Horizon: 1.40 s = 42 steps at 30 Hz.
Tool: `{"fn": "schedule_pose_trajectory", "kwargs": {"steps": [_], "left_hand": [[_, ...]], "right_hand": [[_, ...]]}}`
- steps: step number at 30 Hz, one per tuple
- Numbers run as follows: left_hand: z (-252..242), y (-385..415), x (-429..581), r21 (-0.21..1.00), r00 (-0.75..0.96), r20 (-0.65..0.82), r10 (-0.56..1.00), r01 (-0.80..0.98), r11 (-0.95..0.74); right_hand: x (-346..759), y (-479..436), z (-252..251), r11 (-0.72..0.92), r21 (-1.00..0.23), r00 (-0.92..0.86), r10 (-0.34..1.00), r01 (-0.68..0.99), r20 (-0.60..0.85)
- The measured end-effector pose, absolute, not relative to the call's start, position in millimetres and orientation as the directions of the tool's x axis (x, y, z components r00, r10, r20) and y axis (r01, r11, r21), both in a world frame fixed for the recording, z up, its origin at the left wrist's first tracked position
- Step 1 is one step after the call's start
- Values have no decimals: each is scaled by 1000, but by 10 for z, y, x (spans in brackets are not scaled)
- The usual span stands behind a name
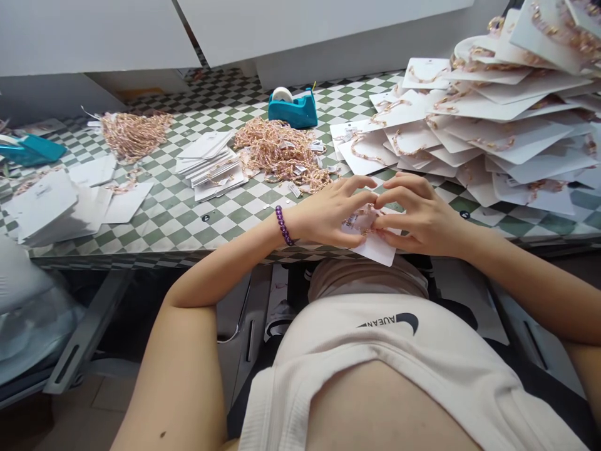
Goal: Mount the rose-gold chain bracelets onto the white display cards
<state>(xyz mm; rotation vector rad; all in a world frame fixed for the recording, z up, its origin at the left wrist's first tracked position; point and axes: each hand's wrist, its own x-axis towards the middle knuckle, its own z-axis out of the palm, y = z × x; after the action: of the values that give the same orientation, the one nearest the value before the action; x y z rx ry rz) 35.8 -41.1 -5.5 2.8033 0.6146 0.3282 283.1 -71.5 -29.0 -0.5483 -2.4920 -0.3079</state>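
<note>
My left hand (pixel 328 213), with a purple bead bracelet (pixel 283 225) on its wrist, and my right hand (pixel 417 216) meet over a white display card (pixel 378 249) at the table's front edge. The fingertips of both hands pinch a pinkish-gold chain (pixel 362 222) on the card, and my fingers hide most of it. A tangled heap of similar chains with small tags (pixel 282 153) lies just beyond my left hand. Finished cards with chains (pixel 366 150) lie just beyond my right hand.
The green-and-white checkered table (pixel 188 228) holds a teal tape dispenser (pixel 292 109), a second chain heap (pixel 135 134), stacks of white cards (pixel 209 164) and a tall pile of carded chains (pixel 511 106). Another teal object (pixel 32 150) sits at the far left.
</note>
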Motion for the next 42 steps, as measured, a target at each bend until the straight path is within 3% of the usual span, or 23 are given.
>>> {"fn": "schedule_pose_trajectory", "kwargs": {"steps": [8, 18, 23, 28, 35, 42], "left_hand": [[-24, -482, 362, 286, 822, 153, 549, 495, -821], [-75, -623, 400, 312, 728, 198, 656, 587, -747], [-56, -613, 415, 317, 725, 212, 656, 584, -748], [-34, -591, 432, 325, 730, 202, 653, 579, -748], [-73, -571, 433, 330, 713, 253, 654, 572, -751], [-52, -552, 407, 418, 721, 224, 656, 536, -733]], "right_hand": [[2839, -733, -277, 899, 136, -766, 267, 417, 584], [2783, -735, -282, 867, -2, -711, 409, 497, 572], [2760, -752, -282, 869, 14, -707, 393, 495, 588], [2773, -747, -293, 871, -49, -691, 420, 488, 587], [2776, -739, -276, 890, 70, -735, 326, 451, 594], [2772, -721, -288, 888, 69, -717, 319, 455, 620]]}}
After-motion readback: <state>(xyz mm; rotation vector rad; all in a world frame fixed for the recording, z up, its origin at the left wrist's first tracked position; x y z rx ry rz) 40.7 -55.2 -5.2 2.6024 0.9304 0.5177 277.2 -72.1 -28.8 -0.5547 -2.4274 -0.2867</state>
